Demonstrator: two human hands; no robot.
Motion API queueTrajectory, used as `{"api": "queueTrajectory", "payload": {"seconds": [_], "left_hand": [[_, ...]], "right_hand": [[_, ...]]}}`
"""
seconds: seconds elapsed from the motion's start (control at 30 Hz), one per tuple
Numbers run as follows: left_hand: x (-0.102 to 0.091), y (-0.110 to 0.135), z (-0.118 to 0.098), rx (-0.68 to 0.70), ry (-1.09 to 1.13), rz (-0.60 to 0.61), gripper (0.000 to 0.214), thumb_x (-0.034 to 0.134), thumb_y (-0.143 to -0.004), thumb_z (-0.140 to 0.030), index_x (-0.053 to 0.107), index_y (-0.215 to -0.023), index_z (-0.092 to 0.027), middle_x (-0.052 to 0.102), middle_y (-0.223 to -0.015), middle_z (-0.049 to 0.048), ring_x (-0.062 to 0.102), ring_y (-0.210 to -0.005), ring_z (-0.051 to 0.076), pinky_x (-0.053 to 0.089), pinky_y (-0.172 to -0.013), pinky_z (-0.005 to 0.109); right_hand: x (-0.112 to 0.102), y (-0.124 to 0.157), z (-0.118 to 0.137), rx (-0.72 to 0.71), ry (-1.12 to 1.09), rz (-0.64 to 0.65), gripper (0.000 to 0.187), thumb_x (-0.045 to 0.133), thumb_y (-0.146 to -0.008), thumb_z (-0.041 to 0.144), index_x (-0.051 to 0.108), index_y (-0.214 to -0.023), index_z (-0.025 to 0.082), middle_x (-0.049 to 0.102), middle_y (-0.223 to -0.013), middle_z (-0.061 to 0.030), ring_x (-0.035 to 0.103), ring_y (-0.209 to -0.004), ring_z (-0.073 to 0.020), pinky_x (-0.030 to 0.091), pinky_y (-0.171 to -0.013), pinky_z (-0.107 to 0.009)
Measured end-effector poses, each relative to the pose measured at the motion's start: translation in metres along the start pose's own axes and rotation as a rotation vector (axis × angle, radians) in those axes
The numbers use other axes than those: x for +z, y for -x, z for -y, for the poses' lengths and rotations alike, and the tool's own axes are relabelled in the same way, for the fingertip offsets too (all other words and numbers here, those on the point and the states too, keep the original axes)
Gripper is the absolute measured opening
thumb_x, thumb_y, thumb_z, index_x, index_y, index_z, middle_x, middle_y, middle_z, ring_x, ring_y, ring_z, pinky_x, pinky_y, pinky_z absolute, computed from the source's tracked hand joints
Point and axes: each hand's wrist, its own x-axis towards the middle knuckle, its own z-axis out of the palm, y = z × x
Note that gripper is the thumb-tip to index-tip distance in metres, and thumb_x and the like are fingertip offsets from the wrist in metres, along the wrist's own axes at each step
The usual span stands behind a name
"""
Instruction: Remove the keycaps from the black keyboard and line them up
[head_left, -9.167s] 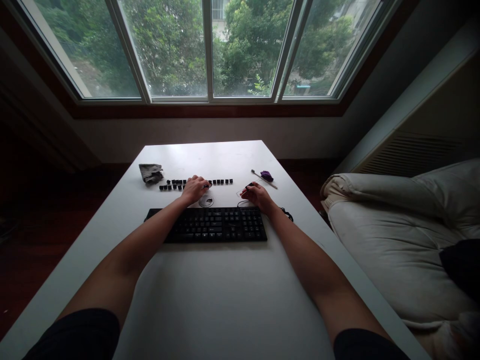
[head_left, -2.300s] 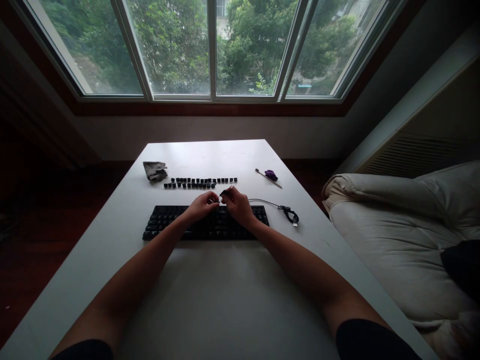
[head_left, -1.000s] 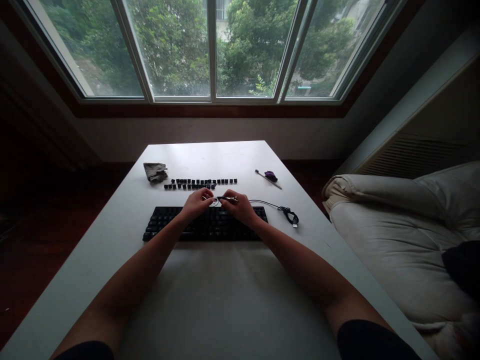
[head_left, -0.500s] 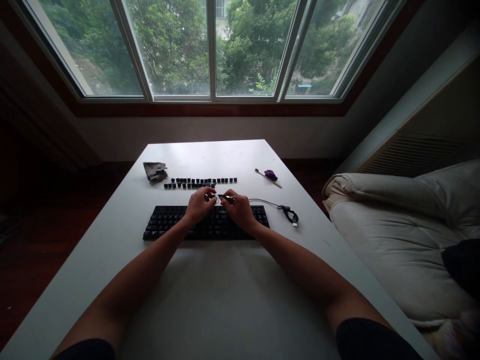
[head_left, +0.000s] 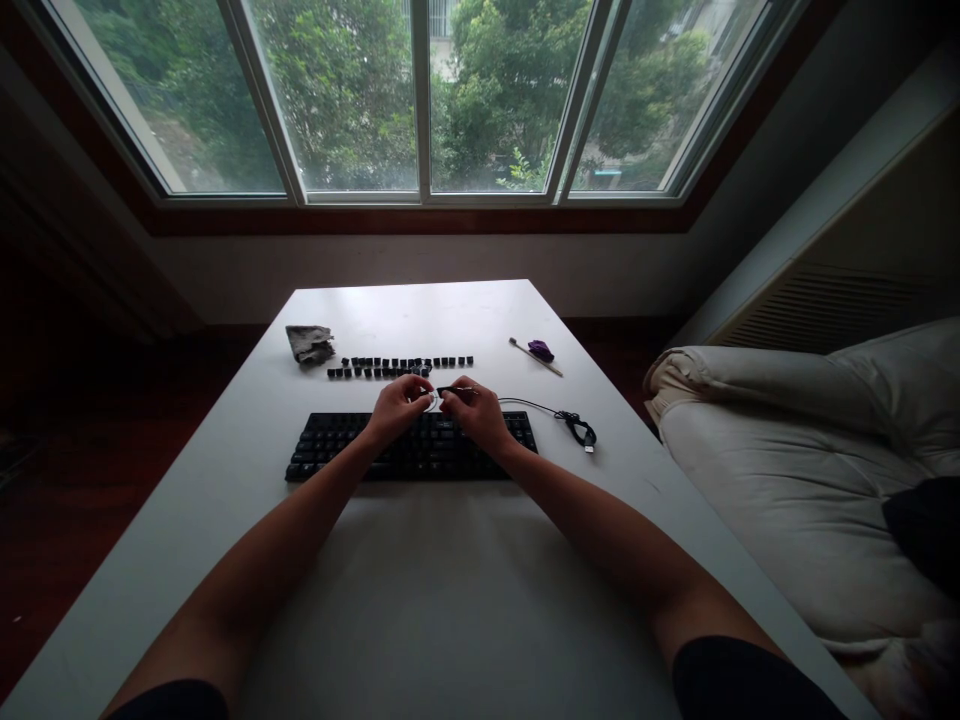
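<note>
Drawn together over the ridged keyboard (head_left: 330, 440) since the first frame are the pinched left hand (head_left: 397, 410), contents indiscernible, and right hand (head_left: 477, 412), by which a slim dark tool (head_left: 447, 390) is gripped. Rumpled cloth (head_left: 309, 345), squarish keycaps (head_left: 367, 373) and looped cable (head_left: 568, 416) are laid on the tabletop (head_left: 420, 580).

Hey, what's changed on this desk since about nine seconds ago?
The left hand drew back from the keycaps toward the keyboard. The right hand moved left, close to it, and pinches a slim dark item. What the left holds is too small to tell. The toothbrush, purple cloth and gray rag stayed put.
</note>
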Motion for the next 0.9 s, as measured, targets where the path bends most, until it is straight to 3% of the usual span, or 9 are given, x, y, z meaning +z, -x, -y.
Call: {"api": "queueTrajectory", "payload": {"seconds": [0.13, 0.33, 0.6, 0.77, 0.9], "left_hand": [[-0.002, -0.001, -0.003, 0.080, 0.037, 0.064, 0.032, 0.067, -0.080, -0.023, 0.067, -0.112, -0.021, 0.057, -0.079, -0.0013, 0.053, -0.072, 0.012, 0.044, -0.068, 0.024], [-0.004, -0.001, -0.002, 0.244, -0.075, 0.053, 0.030, 0.065, -0.085, -0.019, 0.063, -0.115, -0.023, 0.060, -0.087, 0.0007, 0.057, -0.078, 0.014, 0.047, -0.076, 0.028], [-0.014, 0.002, -0.004, 0.471, -0.374, 0.240, 0.024, 0.057, -0.095, -0.026, 0.066, -0.117, -0.027, 0.062, -0.098, 0.0037, 0.060, -0.076, 0.013, 0.047, -0.072, 0.026], [-0.020, 0.001, -0.007, 0.486, -0.466, 0.367, 0.028, 0.054, -0.097, -0.026, 0.065, -0.122, -0.029, 0.064, -0.102, 0.0050, 0.062, -0.084, 0.016, 0.047, -0.077, 0.028], [-0.023, -0.001, -0.011, 0.504, -0.518, 0.438, 0.026, 0.058, -0.093, -0.021, 0.068, -0.116, -0.030, 0.064, -0.104, 0.0057, 0.061, -0.092, 0.020, 0.047, -0.085, 0.032]], "right_hand": [[-0.004, -0.006, -0.002, 0.074, -0.153, 0.009, 0.025, 0.065, -0.084, 0.043, 0.060, -0.081, 0.020, 0.072, -0.070, -0.0024, 0.070, -0.066, -0.0178, 0.055, -0.065, -0.028], [-0.011, -0.015, -0.007, 0.222, -0.381, 0.068, 0.029, 0.073, -0.077, 0.043, 0.058, -0.081, 0.019, 0.071, -0.068, -0.0023, 0.068, -0.060, -0.0170, 0.058, -0.062, -0.030], [-0.028, -0.025, -0.012, 0.321, -0.364, 0.196, 0.027, 0.075, -0.076, 0.036, 0.059, -0.083, 0.016, 0.073, -0.068, -0.0051, 0.068, -0.056, -0.0170, 0.058, -0.056, -0.028], [-0.033, -0.024, -0.012, 0.358, -0.315, 0.262, 0.022, 0.074, -0.078, 0.032, 0.060, -0.082, 0.016, 0.072, -0.067, -0.0053, 0.069, -0.057, -0.0167, 0.058, -0.056, -0.027], [-0.033, -0.022, -0.009, 0.357, -0.281, 0.307, 0.018, 0.072, -0.079, 0.030, 0.062, -0.081, 0.015, 0.072, -0.066, -0.0046, 0.068, -0.057, -0.0154, 0.058, -0.057, -0.025]]}}
